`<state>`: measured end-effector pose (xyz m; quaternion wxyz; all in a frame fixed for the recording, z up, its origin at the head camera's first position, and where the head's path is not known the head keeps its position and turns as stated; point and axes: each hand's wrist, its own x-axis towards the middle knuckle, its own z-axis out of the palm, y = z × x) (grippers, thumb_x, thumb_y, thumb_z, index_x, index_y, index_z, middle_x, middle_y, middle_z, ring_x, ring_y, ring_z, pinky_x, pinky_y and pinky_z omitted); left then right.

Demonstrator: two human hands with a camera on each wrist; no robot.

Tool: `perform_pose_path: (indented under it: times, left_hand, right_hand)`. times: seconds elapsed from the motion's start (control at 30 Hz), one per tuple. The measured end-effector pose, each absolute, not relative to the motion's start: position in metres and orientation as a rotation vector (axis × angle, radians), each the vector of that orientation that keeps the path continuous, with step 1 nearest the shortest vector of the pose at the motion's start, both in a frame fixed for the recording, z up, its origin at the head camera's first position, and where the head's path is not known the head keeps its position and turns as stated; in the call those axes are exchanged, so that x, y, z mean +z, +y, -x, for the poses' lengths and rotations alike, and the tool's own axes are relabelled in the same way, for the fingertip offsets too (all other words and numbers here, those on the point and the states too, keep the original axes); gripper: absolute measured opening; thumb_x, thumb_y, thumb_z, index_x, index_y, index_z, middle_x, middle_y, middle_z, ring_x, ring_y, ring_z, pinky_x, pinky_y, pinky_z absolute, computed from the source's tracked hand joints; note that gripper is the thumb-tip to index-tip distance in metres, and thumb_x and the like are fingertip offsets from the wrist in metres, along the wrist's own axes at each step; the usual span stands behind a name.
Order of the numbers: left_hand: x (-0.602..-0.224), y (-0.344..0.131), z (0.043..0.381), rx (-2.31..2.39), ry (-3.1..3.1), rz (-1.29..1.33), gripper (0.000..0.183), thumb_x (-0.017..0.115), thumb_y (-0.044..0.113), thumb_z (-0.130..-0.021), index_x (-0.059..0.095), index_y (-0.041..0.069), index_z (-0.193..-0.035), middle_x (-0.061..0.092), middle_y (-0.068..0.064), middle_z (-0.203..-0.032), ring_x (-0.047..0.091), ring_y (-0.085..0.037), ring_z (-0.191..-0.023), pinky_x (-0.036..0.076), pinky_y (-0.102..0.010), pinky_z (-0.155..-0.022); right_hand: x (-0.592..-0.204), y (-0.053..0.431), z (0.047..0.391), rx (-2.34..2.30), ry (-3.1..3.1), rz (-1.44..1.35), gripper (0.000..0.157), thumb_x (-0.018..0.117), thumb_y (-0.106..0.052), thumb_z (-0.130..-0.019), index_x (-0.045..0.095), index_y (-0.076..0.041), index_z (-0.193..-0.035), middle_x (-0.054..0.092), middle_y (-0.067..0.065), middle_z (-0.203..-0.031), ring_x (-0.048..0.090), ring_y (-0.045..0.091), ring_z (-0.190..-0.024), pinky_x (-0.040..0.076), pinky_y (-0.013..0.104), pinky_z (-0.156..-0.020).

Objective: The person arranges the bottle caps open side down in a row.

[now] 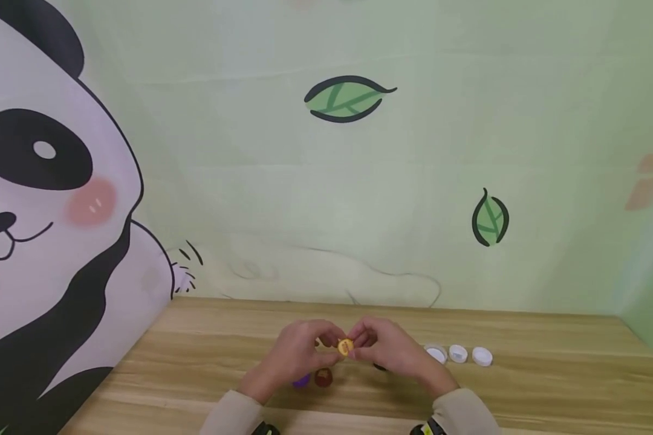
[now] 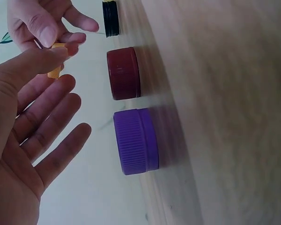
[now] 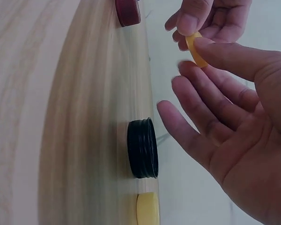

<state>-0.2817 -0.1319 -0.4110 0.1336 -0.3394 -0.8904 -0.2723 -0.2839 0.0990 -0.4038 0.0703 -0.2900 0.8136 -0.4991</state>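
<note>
An orange-yellow bottle cap (image 1: 345,347) is held up above the table between both hands. My left hand (image 1: 305,347) pinches one side of it between thumb and forefinger, the other fingers spread in the left wrist view. From the other side my right hand (image 1: 387,347) pinches it too, thumb against its face. Beneath the hands a purple cap (image 2: 136,141) and a dark red cap (image 2: 124,73) lie on the table. A black cap (image 3: 143,148) sits under the right hand, with a yellow cap (image 3: 148,208) beside it in the right wrist view.
Several white caps, one of them a white cap (image 1: 482,356), lie in a row to the right of the right hand. The wooden table (image 1: 549,374) meets a green backdrop (image 1: 250,181) printed with a panda and leaves.
</note>
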Motion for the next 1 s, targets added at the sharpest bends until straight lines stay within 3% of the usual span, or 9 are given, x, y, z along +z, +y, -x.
perform_pose_path:
  times: [0.53, 1.0]
  left_hand:
    - [-0.412, -0.134, 0.282, -0.835, -2.764, 1.018, 0.016, 0.089, 0.017, -0.085, 0.081, 0.018, -0.099, 0.077, 0.013, -0.095, 0.069, -0.003, -0.090, 0.055, -0.029, -0.084]
    - [-0.419, -0.132, 0.281, -0.827, -2.832, 1.093, 0.015, 0.090, 0.014, -0.083, 0.080, 0.015, -0.094, 0.073, 0.014, -0.087, 0.063, 0.000, -0.081, 0.053, -0.023, -0.076]
  right_hand:
    - [-0.408, 0.093, 0.277, -1.320, 2.511, 0.914, 0.021, 0.085, 0.002, -0.086, 0.069, -0.005, -0.099, 0.067, 0.001, -0.087, 0.063, 0.016, -0.082, 0.053, 0.025, -0.066]
    - [-0.417, 0.084, 0.272, -1.208, 2.526, 0.884, 0.023, 0.083, 0.005, -0.084, 0.065, -0.005, -0.094, 0.063, -0.001, -0.076, 0.059, 0.011, -0.063, 0.049, 0.024, -0.055]
